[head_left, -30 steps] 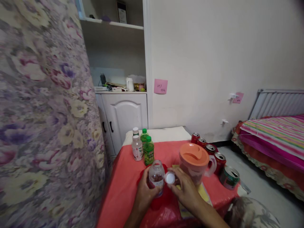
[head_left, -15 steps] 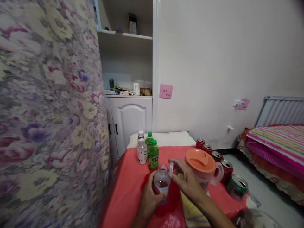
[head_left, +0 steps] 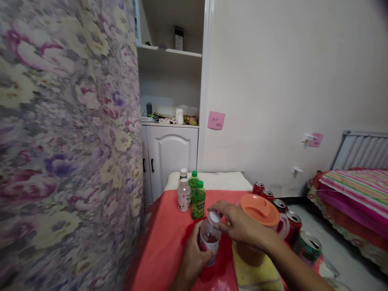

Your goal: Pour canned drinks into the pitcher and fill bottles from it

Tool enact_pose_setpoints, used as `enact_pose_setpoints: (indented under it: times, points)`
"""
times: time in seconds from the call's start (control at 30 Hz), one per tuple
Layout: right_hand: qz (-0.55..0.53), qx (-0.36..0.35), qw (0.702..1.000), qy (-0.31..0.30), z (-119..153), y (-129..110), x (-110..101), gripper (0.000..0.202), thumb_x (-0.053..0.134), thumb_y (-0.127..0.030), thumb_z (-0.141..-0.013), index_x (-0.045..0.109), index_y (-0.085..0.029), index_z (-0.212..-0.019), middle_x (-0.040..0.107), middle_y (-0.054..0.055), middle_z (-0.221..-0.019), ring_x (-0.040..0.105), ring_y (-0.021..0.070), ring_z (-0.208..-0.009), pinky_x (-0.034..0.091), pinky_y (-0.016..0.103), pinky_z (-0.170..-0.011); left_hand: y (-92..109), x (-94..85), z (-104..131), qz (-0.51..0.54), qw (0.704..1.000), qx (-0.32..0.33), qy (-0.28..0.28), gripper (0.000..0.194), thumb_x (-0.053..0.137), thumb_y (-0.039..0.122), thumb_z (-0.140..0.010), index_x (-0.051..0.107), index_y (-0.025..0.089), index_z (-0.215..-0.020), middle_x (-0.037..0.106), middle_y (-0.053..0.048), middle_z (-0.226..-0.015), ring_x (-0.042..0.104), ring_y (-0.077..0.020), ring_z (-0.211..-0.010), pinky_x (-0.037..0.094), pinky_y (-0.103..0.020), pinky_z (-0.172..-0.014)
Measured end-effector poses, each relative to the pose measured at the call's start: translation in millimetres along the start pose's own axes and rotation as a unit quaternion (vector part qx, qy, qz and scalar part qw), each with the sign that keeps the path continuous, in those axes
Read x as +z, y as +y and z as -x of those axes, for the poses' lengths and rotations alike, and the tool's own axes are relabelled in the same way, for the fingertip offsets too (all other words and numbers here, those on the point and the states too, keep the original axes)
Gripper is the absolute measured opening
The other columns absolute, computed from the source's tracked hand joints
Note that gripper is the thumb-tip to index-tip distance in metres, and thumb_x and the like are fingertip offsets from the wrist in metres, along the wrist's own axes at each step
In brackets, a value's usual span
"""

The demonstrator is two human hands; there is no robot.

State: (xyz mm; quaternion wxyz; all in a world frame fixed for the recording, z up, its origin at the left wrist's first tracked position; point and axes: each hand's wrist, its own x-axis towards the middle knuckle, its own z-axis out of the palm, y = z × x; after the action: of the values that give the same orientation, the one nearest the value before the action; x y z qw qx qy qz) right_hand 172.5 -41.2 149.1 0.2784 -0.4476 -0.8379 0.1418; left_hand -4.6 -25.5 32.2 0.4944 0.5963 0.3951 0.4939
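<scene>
My left hand [head_left: 195,254] is wrapped round a clear bottle [head_left: 209,234] with a pale label, held upright with a slight tilt over a red dish [head_left: 222,258]. A white cap [head_left: 214,217] sits on the bottle's mouth, and the fingers of my right hand [head_left: 235,220] pinch it at the side. Just behind stand two green bottles [head_left: 198,202] and two white-capped bottles [head_left: 184,197]. Right of my right hand is a pitcher with an orange lid [head_left: 260,209].
Several opened cans [head_left: 293,226] line the table's right edge. A yellow cloth [head_left: 253,270] lies in front of the pitcher. A floral curtain [head_left: 69,145] hangs at the left, a white cabinet [head_left: 174,153] stands behind, and a bed [head_left: 357,194] is at the right.
My right hand has brought the cap from beside the bottle onto its open mouth. The view has shifted slightly, so the scene sits a little further right and lower.
</scene>
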Motion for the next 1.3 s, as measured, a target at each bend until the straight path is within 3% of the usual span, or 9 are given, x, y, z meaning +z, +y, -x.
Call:
enact_pose_setpoints:
  times: [0.33,0.57,0.8,0.93,1.07,1.17,1.23,1.3]
  points:
    - [0.06,-0.059,0.992,-0.091,-17,-4,-16,0.043,0.058,-0.008,-0.085,0.068,-0.026,-0.123,0.072,0.009,-0.117,0.067,0.0278,-0.106,0.053,0.044,-0.092,-6,-0.8,-1,0.014,1.0,0.003,0.004,0.073,0.07,0.01,-0.05,0.06,0.021,-0.122,0.075,-0.009,-0.118,0.068,-0.0324,-0.111,0.053,-0.039,-0.097]
    - [0.08,-0.113,0.98,-0.142,-26,3,-23,0.039,0.057,-0.007,-0.086,0.068,-0.026,-0.117,0.069,0.006,-0.11,0.064,0.021,-0.098,0.052,0.033,-0.087,-5,-1.1,-3,0.01,1.0,-0.004,-0.008,0.074,0.068,0.011,-0.05,0.058,0.019,-0.123,0.075,-0.009,-0.117,0.068,-0.0318,-0.11,0.053,-0.037,-0.095]
    - [0.148,-0.08,0.967,-0.192,-30,-9,-32,0.025,0.056,-0.015,-0.09,0.067,-0.021,-0.112,0.067,0.007,-0.11,0.064,0.0188,-0.093,0.049,0.028,-0.081,2,1.7,-2,0.003,1.0,-0.01,0.002,0.072,0.067,0.008,-0.05,0.059,0.016,-0.121,0.076,-0.01,-0.114,0.07,-0.0301,-0.106,0.054,-0.034,-0.091]
    - [0.22,-0.011,0.953,-0.21,-35,-23,-32,0.023,0.063,-0.026,-0.087,0.069,-0.015,-0.106,0.072,0.013,-0.107,0.068,0.0244,-0.088,0.049,0.031,-0.074,-3,2.6,-2,-0.01,1.0,-0.005,0.023,0.075,0.068,0.007,-0.05,0.059,0.017,-0.123,0.073,-0.011,-0.121,0.067,-0.0309,-0.113,0.052,-0.036,-0.097]
    - [0.255,0.024,0.948,-0.187,-39,-23,-29,0.046,0.055,-0.05,-0.093,0.07,-0.009,-0.104,0.075,0.021,-0.095,0.071,0.0354,-0.084,0.049,0.04,-0.071,-4,2.1,-1,-0.005,1.0,0.007,0.023,0.072,0.072,0.01,-0.052,0.06,0.019,-0.123,0.074,-0.011,-0.122,0.067,-0.0319,-0.114,0.053,-0.037,-0.098]
    - [0.243,0.015,0.955,-0.169,-36,-16,-31,0.059,0.052,-0.062,-0.091,0.067,-0.011,-0.117,0.073,0.022,-0.111,0.071,0.0378,-0.092,0.05,0.043,-0.076,-2,1.8,-1,0.011,1.0,0.015,0.014,0.07,0.074,0.013,-0.053,0.061,0.019,-0.121,0.074,-0.01,-0.12,0.068,-0.0316,-0.113,0.053,-0.036,-0.097]
    - [0.211,-0.007,0.963,-0.167,-33,-11,-33,0.053,0.06,-0.053,-0.09,0.062,-0.017,-0.129,0.069,0.018,-0.124,0.07,0.0349,-0.1,0.051,0.041,-0.08,0,2.0,0,0.014,1.0,0.006,0.008,0.071,0.073,0.012,-0.052,0.061,0.019,-0.121,0.075,-0.01,-0.118,0.069,-0.0308,-0.109,0.054,-0.036,-0.095]
    - [0.19,-0.024,0.965,-0.178,-31,-9,-34,0.041,0.063,-0.034,-0.089,0.062,-0.022,-0.128,0.069,0.013,-0.126,0.069,0.0296,-0.104,0.051,0.036,-0.082,1,2.5,-1,0.01,1.0,0.001,0.008,0.071,0.071,0.011,-0.051,0.06,0.017,-0.121,0.075,-0.01,-0.115,0.07,-0.0302,-0.107,0.054,-0.035,-0.093]
